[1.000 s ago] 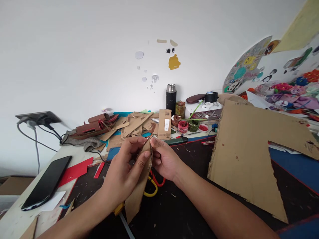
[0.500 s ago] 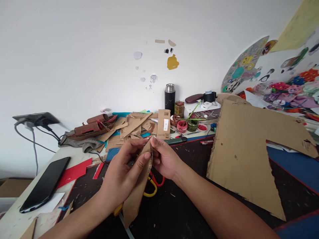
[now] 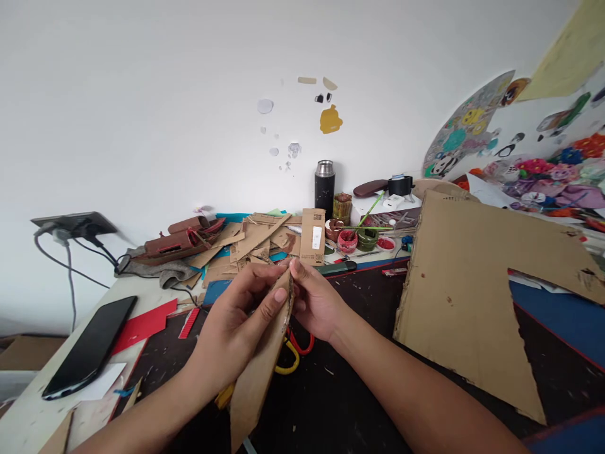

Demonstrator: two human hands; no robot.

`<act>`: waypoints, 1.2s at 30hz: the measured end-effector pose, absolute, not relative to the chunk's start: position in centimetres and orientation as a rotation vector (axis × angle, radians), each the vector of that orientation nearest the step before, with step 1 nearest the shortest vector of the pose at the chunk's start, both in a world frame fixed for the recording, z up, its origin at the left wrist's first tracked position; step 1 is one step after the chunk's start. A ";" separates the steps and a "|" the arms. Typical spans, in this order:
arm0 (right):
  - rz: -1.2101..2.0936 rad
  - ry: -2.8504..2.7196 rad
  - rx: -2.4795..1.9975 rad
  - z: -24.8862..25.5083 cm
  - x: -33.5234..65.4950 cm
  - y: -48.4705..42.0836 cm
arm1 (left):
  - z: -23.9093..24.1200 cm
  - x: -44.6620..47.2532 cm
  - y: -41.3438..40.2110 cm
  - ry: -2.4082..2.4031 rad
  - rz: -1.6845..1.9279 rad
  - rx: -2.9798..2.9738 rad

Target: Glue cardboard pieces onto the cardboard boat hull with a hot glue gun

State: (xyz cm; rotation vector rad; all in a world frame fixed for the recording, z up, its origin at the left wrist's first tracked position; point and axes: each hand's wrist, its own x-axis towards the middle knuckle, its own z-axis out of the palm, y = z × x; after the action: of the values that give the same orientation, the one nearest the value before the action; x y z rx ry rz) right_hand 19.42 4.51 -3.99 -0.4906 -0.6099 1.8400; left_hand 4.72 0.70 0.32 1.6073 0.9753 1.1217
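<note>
A long, narrow cardboard strip (image 3: 261,372) slants up between my hands, its far end tapering to a point. My left hand (image 3: 246,315) is closed on it, thumb pressed flat on the near face and fingers behind. At the tip my right hand (image 3: 316,299) pinches the strip between thumb and fingers; part of those fingers is hidden behind the cardboard. Under the strip on the dark mat lie scissors with red and yellow handles (image 3: 289,366), partly covered. A yellow-bodied tool (image 3: 224,396) shows below my left wrist.
A large notched cardboard sheet (image 3: 463,296) lies at right. Behind my hands are cardboard scraps (image 3: 265,236), a green-handled cutter (image 3: 338,267), paint pots (image 3: 347,239) and a black flask (image 3: 324,192). A phone (image 3: 89,347) and red paper (image 3: 144,326) lie at left.
The strip has tilted slightly, its lower end swinging a little left and nearer. Both hands keep their hold at about the same place. The whole view has shifted slightly.
</note>
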 end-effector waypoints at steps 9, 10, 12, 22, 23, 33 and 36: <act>1.757 -0.659 -0.552 -4.3 19.6 4.9 | 0.1 4.1 2.7 0.881 1.001 1.414; 1.749 -0.660 -0.557 -4.4 19.6 5.0 | 0.1 4.1 2.8 0.867 0.988 1.394; 1.738 -0.661 -0.561 -4.5 19.5 5.0 | 0.0 4.1 3.0 0.847 0.964 1.354; 1.718 -0.713 -0.567 -4.6 19.6 5.1 | -0.4 3.7 4.1 0.822 0.889 1.077; 1.704 -0.711 -0.583 -4.6 19.6 5.1 | -0.6 3.8 4.2 0.844 0.890 1.056; 1.637 -0.688 -0.678 -5.0 19.0 5.1 | -0.9 4.0 4.0 0.986 0.908 1.023; 1.628 -0.670 -0.677 -5.1 19.0 5.1 | -0.4 3.4 3.8 1.027 0.856 1.128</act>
State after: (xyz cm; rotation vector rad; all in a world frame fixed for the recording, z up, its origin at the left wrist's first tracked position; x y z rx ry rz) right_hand 19.05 5.09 -5.09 -0.6773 -0.6703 1.6278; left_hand 3.37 3.77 -0.39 1.1285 1.0273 0.8563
